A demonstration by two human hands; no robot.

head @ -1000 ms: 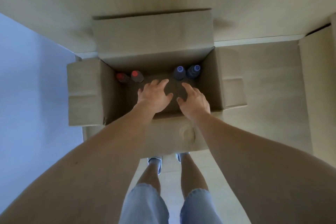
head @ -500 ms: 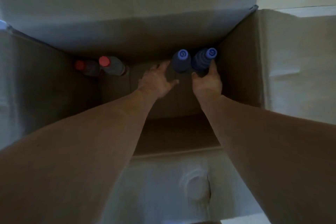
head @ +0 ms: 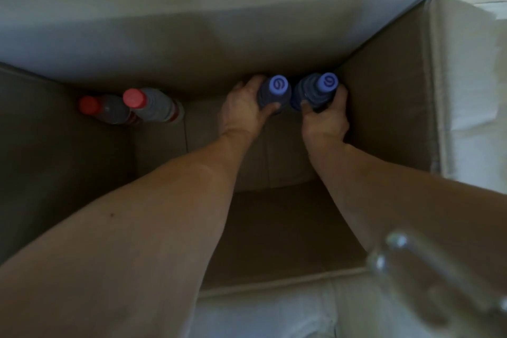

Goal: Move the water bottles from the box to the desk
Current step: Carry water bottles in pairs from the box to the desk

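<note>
My left hand [head: 242,110] is curled around the body of a blue-capped bottle [head: 274,93], thumb on the near side and fingers reaching behind it. My right hand [head: 326,115] wraps a second blue-capped bottle [head: 315,92] the same way, just below the shoulder. I hold each one around the middle, I judge, because the bottles stand upright deep in the box [head: 384,96] and a grip there should let me lift them straight up without tipping.

The two blue-capped bottles stand touching each other at the far right corner of the box floor, close against the back wall. Both arms reach down from the near edge, side by side, one bottle for each hand so that both can come out in a single lift.

Further left along the back wall stand two red-capped bottles [head: 134,108], side by side and well apart from my hands. They still wait their turn.

The box interior is dim, so I cannot say whether the blue-capped bottles have left the floor yet. The desk is not in sight. A blurred, clear, shiny object [head: 428,277] hangs near the camera at lower right; I cannot identify it.
</note>
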